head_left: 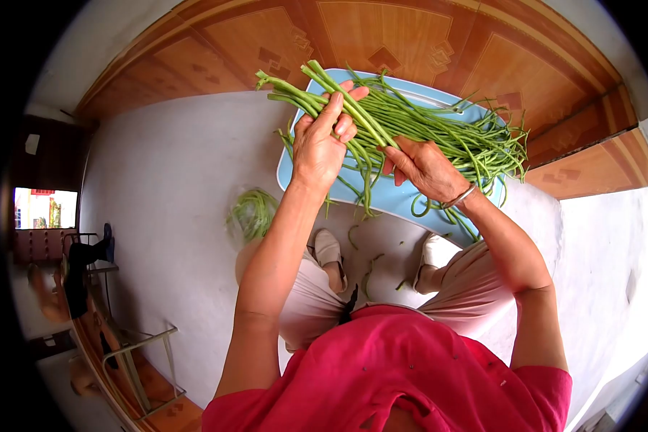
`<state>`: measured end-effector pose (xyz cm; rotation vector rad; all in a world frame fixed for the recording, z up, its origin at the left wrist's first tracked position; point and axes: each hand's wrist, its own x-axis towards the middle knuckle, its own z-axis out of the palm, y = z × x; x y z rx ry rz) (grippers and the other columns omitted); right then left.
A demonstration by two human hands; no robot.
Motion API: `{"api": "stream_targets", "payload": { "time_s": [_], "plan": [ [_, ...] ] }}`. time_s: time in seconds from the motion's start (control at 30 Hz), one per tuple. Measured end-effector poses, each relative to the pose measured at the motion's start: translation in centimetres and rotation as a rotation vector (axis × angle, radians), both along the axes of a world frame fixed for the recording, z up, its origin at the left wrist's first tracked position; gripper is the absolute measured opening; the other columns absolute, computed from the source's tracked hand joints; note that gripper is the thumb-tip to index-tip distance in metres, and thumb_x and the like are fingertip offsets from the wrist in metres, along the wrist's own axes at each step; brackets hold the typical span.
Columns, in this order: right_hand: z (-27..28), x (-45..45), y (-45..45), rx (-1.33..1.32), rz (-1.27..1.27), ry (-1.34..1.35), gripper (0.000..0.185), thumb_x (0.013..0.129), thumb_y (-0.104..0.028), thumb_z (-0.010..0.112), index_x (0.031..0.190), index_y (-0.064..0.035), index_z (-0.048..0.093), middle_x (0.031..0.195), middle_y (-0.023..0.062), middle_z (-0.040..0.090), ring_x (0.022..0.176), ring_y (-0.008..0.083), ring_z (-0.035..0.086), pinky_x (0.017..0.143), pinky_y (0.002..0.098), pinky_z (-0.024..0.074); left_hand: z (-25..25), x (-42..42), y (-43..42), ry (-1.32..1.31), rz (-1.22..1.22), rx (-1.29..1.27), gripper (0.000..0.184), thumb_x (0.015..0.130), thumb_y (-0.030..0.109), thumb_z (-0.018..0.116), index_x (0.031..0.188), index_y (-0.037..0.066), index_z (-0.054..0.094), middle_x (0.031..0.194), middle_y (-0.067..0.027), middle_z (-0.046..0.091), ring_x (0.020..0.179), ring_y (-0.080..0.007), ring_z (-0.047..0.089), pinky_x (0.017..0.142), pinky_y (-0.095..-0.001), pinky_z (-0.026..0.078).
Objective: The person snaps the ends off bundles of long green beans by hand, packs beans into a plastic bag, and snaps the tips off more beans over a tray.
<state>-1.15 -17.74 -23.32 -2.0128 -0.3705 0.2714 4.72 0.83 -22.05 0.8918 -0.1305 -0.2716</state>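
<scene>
My left hand (322,140) is closed around a bunch of green long beans (286,88), whose ends stick out past the thumb to the upper left. Thumb and fingers of my right hand (426,171) pinch the lower part of thicker pale-green stalks, perhaps beans too (363,119), that slant across from the left hand. Both hands are over a light blue tabletop (392,196). Behind and beside the right hand lies a large heap of long beans (453,133), some hanging past the table's edge. A metal bangle circles the right wrist.
A clear plastic bag of green beans (253,214) rests on the floor left of my legs. Bean scraps (369,273) lie between my shoes. Wooden panelling (389,36) stands behind the table. At the far left another person (79,266) is partly visible near a metal-framed piece of furniture (140,345).
</scene>
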Motion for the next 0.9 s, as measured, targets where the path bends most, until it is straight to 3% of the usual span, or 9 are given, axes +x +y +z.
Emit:
{"api": "stream_targets", "payload": {
  "time_s": [0.17, 0.37, 0.4, 0.53, 0.67, 0.77, 0.8, 0.9],
  "plan": [
    [0.3, -0.2, 0.2, -0.109, -0.009, -0.097, 0.032, 0.1, -0.028, 0.045, 0.095, -0.001, 0.061, 0.061, 0.0072, 0.054, 0.052, 0.0164, 0.051, 0.053, 0.0333, 0.0431, 0.3, -0.3, -0.5, -0.004, -0.048, 0.0, 0.037, 0.098, 0.019, 0.05, 0.127, -0.005, 0.048, 0.115, -0.0168, 0.061, 0.061, -0.0025, 0.037, 0.057, -0.0193, 0.034],
    [-0.2, -0.3, 0.0, -0.007, 0.01, -0.081, 0.036, 0.1, -0.032, 0.044, 0.092, -0.0021, 0.062, 0.057, 0.0051, 0.05, 0.053, 0.0164, 0.048, 0.054, 0.0339, 0.0418, 0.2, -0.6, -0.2, -0.063, -0.23, 0.121, 0.038, 0.1, 0.023, 0.046, 0.129, -0.003, 0.048, 0.108, -0.0133, 0.062, 0.06, -0.003, 0.035, 0.057, -0.0194, 0.034],
    [-0.3, -0.3, -0.1, -0.002, 0.025, -0.067, 0.037, 0.1, -0.033, 0.044, 0.092, -0.0021, 0.062, 0.057, 0.0046, 0.049, 0.053, 0.016, 0.048, 0.054, 0.0336, 0.0415, 0.1, -0.7, -0.3, -0.073, -0.24, 0.17, 0.033, 0.1, 0.024, 0.045, 0.12, -0.001, 0.053, 0.098, -0.0098, 0.062, 0.059, -0.0031, 0.035, 0.055, -0.0194, 0.032],
    [-0.2, -0.4, -0.1, 0.026, 0.08, -0.031, 0.039, 0.1, -0.036, 0.041, 0.095, -0.0023, 0.061, 0.057, 0.0029, 0.047, 0.052, 0.0146, 0.046, 0.053, 0.0327, 0.0405, 0.4, -0.9, -0.3, -0.083, -0.233, 0.164, 0.026, 0.1, 0.026, 0.045, 0.1, 0.003, 0.056, 0.087, -0.0056, 0.058, 0.058, -0.0036, 0.033, 0.053, -0.0194, 0.029],
    [0.5, -0.7, -0.1, 0.045, 0.102, -0.022, 0.038, 0.1, -0.037, 0.041, 0.099, -0.0026, 0.058, 0.057, 0.002, 0.044, 0.051, 0.013, 0.044, 0.052, 0.0314, 0.0394, 1.0, -0.4, 0.7, -0.036, -0.141, 0.05, 0.025, 0.1, 0.026, 0.045, 0.102, 0.004, 0.056, 0.086, -0.0056, 0.055, 0.057, -0.0044, 0.033, 0.052, -0.0202, 0.03],
    [0.1, -0.8, -0.4, -0.011, 0.14, -0.137, 0.035, 0.1, -0.035, 0.041, 0.099, -0.003, 0.055, 0.057, 0.0066, 0.045, 0.049, 0.0201, 0.046, 0.051, 0.0346, 0.0395, 2.8, 0.6, 2.8, -0.073, -0.076, -0.085, 0.019, 0.1, 0.022, 0.045, 0.102, 0.004, 0.052, 0.082, -0.0017, 0.049, 0.06, -0.0052, 0.034, 0.052, -0.0193, 0.028],
    [-1.0, -0.5, -0.5, -0.051, 0.126, -0.251, 0.031, 0.1, -0.033, 0.043, 0.095, -0.0032, 0.05, 0.058, 0.0151, 0.047, 0.051, 0.0336, 0.049, 0.053, 0.0415, 0.0399, 3.5, 0.8, 3.4, -0.088, -0.069, -0.141, 0.017, 0.1, 0.021, 0.045, 0.101, 0.005, 0.05, 0.081, -0.0006, 0.047, 0.06, -0.0057, 0.033, 0.052, -0.0196, 0.027],
    [-2.9, 0.0, -1.3, -0.096, 0.123, -0.296, 0.029, 0.098, -0.032, 0.046, 0.093, -0.0034, 0.046, 0.061, 0.0215, 0.048, 0.059, 0.0433, 0.05, 0.056, 0.0479, 0.039, 6.6, 1.1, 5.5, -0.162, 0.006, -0.309, 0.012, 0.1, 0.017, 0.043, 0.097, 0.006, 0.047, 0.077, 0.0012, 0.044, 0.061, -0.0077, 0.031, 0.051, -0.0207, 0.026]
  ]
}}
